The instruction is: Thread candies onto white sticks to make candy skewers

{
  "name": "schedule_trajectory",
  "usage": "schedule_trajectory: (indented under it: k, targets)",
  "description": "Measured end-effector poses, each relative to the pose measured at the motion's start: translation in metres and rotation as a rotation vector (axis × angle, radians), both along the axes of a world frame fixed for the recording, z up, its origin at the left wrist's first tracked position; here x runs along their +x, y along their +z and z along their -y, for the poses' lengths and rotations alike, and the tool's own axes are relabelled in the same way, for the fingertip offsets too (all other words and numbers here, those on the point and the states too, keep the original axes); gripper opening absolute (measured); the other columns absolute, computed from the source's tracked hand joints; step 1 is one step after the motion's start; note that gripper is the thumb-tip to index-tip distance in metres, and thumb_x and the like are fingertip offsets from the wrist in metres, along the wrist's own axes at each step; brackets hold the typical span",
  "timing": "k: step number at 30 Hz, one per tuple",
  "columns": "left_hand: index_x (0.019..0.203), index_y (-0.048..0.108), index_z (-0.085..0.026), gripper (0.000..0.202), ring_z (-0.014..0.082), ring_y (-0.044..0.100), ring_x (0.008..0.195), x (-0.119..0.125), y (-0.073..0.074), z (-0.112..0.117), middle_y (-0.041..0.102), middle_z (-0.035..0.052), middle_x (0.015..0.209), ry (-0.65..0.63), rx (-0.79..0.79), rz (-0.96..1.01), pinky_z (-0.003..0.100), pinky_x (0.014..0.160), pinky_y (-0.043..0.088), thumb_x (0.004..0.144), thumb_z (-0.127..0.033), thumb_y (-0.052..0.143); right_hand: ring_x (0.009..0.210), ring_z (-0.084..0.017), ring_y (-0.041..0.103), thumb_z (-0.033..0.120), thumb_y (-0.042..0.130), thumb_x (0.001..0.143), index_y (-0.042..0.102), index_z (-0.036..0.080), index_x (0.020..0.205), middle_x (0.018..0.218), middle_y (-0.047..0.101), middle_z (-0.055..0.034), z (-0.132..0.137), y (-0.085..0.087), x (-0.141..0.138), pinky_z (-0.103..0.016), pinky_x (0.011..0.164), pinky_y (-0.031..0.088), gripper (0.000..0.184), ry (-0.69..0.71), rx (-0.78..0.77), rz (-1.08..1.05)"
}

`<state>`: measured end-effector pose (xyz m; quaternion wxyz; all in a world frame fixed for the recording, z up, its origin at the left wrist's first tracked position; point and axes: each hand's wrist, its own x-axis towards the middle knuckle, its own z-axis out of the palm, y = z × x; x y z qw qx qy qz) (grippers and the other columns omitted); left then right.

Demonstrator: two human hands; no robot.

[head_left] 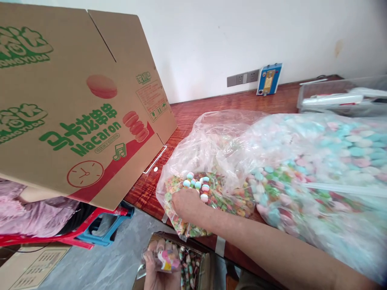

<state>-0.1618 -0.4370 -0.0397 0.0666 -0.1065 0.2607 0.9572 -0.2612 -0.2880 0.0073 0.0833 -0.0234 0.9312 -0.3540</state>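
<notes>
My left hand (152,268), low in the view, is closed on a small clear plastic packet (167,259) with a pink, white and yellow print. Directly beside it, an open cardboard box (205,268) holds several strings of colourful candy. Over the table edge, my right hand (189,205) is curled at a clear bag of small ring candies (223,201). Strung pastel candies (198,185) stick out past its knuckles, seemingly gripped in it; its fingertips are hidden. A larger clear bag of pastel candies (359,151) lies to the right, under and behind my forearm.
A big printed carton (90,104) stands at the left on the dark red table (193,114). Farther back are a blue device (269,79) and a clear plastic bin (332,96). Another person's pink clothing (39,207) and a red and blue stool (99,227) show at lower left.
</notes>
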Motion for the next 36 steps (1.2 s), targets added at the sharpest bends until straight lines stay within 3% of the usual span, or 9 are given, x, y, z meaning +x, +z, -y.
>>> schedule_trajectory:
  k: [5, 8, 11, 15, 19, 22, 26, 31, 36]
  targets:
    - [0.072, 0.057, -0.018, 0.031, 0.0077, 0.052, 0.06, -0.004, -0.001, 0.0, 0.054, -0.0041, 0.07, -0.008, -0.011, 0.041, 0.019, 0.053, 0.043, 0.065, -0.028, 0.086, 0.094, -0.029, 0.067, 0.035, 0.051, 0.091, 0.07, 0.015, 0.096, 0.097, 0.073, -0.0153, -0.023, 0.01, 0.01, -0.035, 0.077, 0.047, 0.028, 0.015, 0.074, -0.082]
    - [0.073, 0.059, -0.018, 0.028, 0.0074, 0.052, 0.06, -0.003, 0.001, -0.007, 0.054, -0.0043, 0.07, 0.009, -0.009, 0.038, 0.019, 0.052, 0.044, 0.067, -0.029, 0.084, 0.086, -0.023, 0.067, 0.03, 0.053, 0.089, 0.065, 0.017, 0.099, 0.093, 0.072, -0.0099, -0.05, 0.014, 0.026, -0.028, 0.07, 0.044, 0.02, -0.029, 0.109, -0.082]
    - [0.075, 0.061, -0.018, 0.025, 0.0078, 0.054, 0.062, -0.001, 0.005, -0.017, 0.056, -0.0042, 0.071, 0.012, -0.02, 0.019, 0.019, 0.052, 0.044, 0.07, -0.029, 0.083, 0.082, -0.022, 0.067, 0.022, 0.053, 0.088, 0.06, 0.015, 0.106, 0.092, 0.071, -0.0097, -0.079, 0.005, 0.044, -0.027, 0.064, 0.041, 0.02, -0.129, 0.151, -0.055]
    - [0.074, 0.061, -0.017, 0.023, 0.0067, 0.054, 0.061, -0.005, 0.013, -0.037, 0.059, -0.004, 0.074, -0.01, 0.02, -0.017, 0.017, 0.052, 0.044, 0.07, -0.025, 0.083, 0.08, -0.024, 0.066, 0.02, 0.048, 0.092, 0.061, 0.015, 0.091, 0.084, 0.07, -0.0124, -0.102, -0.012, 0.055, -0.028, 0.065, 0.038, 0.015, -0.227, 0.188, -0.022]
    - [0.078, 0.061, -0.016, 0.017, 0.0039, 0.048, 0.054, -0.015, 0.026, -0.068, 0.054, -0.0049, 0.068, -0.105, 0.157, -0.018, 0.016, 0.05, 0.042, 0.078, -0.023, 0.076, 0.082, -0.021, 0.064, 0.022, 0.038, 0.097, 0.061, 0.018, 0.091, 0.085, 0.07, -0.0073, -0.114, -0.006, 0.073, -0.027, 0.07, 0.039, 0.024, -0.256, 0.132, -0.088]
    - [0.08, 0.059, -0.015, 0.014, 0.0033, 0.046, 0.052, -0.022, 0.033, -0.095, 0.049, -0.0052, 0.064, -0.135, 0.219, 0.058, 0.015, 0.049, 0.04, 0.086, -0.024, 0.068, 0.078, -0.017, 0.062, 0.028, 0.03, 0.101, 0.059, 0.021, 0.092, 0.084, 0.068, -0.0019, -0.136, 0.011, 0.114, -0.025, 0.07, 0.042, 0.031, -0.234, 0.031, -0.179]
    - [0.075, 0.057, -0.016, 0.021, 0.004, 0.042, 0.049, -0.024, 0.036, -0.14, 0.041, -0.0065, 0.057, -0.145, 0.144, 0.159, 0.015, 0.046, 0.036, 0.09, -0.029, 0.063, 0.074, -0.019, 0.061, 0.04, 0.04, 0.097, 0.065, 0.025, 0.091, 0.082, 0.069, -0.0023, -0.184, 0.024, 0.191, -0.027, 0.067, 0.047, 0.029, -0.306, -0.215, -0.293]
    - [0.074, 0.059, -0.016, 0.018, 0.0039, 0.043, 0.046, -0.011, 0.035, -0.199, 0.048, -0.0065, 0.058, -0.234, 0.104, 0.204, 0.016, 0.044, 0.035, 0.085, -0.026, 0.07, 0.068, -0.019, 0.063, 0.044, 0.05, 0.092, 0.068, 0.027, 0.096, 0.076, 0.069, -0.0027, -0.224, 0.018, 0.265, -0.024, 0.061, 0.05, 0.024, -0.428, -0.271, -0.286]
    - [0.074, 0.06, -0.016, 0.02, 0.0038, 0.046, 0.046, 0.005, 0.032, -0.242, 0.056, -0.006, 0.06, -0.373, 0.091, 0.214, 0.017, 0.044, 0.036, 0.078, -0.026, 0.077, 0.07, -0.017, 0.064, 0.043, 0.048, 0.094, 0.068, 0.027, 0.094, 0.08, 0.069, -0.0023, -0.24, 0.01, 0.3, -0.021, 0.061, 0.051, 0.025, -0.507, -0.327, -0.267]
